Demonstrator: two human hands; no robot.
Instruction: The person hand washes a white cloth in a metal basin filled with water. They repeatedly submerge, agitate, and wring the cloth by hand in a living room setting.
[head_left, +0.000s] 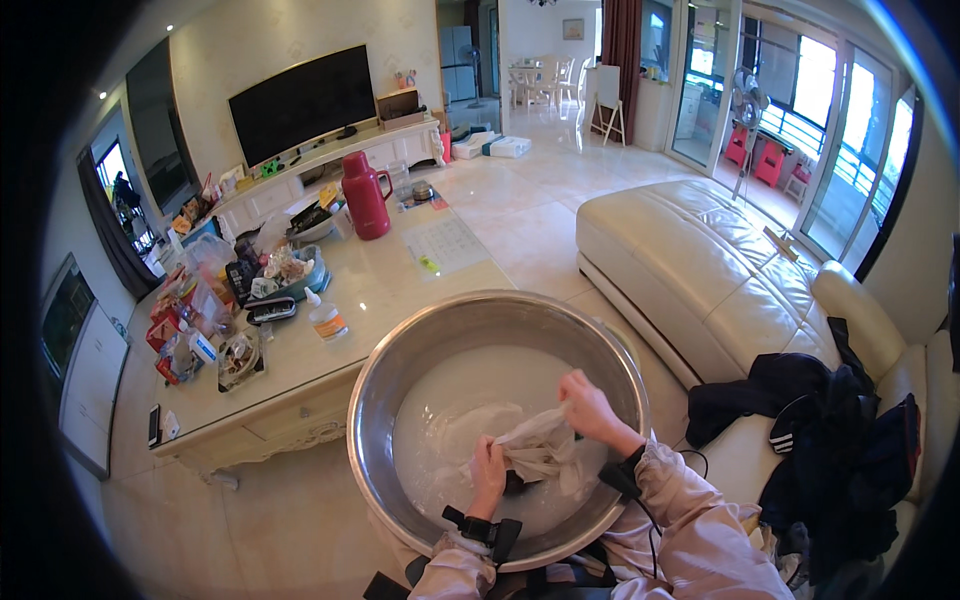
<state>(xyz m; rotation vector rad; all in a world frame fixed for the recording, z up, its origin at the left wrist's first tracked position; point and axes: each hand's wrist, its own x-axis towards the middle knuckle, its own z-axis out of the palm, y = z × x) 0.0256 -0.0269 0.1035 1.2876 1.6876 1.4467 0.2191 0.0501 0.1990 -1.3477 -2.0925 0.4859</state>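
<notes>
A large stainless steel basin (367, 420) stands right before me, holding cloudy, whitish water (457, 390). Inside it, a wet white cloth (544, 450) is stretched between both hands, its lower folds hanging at the water. My left hand (489, 474) grips one part of the cloth near the basin's middle. Higher and to the right, my right hand (590, 409) pinches another part of it. Something dark (516, 482) shows beneath the cloth; I cannot tell what it is. More pale fabric seems to lie under the water, blurred by the cloudiness.
A cream coffee table (360, 270) behind the basin bears a red thermos (366, 196), a glue bottle (326, 315), a phone (154, 425) and cluttered bags (202, 300). On the right, a leather sofa (675, 247) carries dark clothes (825, 427). A cable (651, 525) trails by my right sleeve.
</notes>
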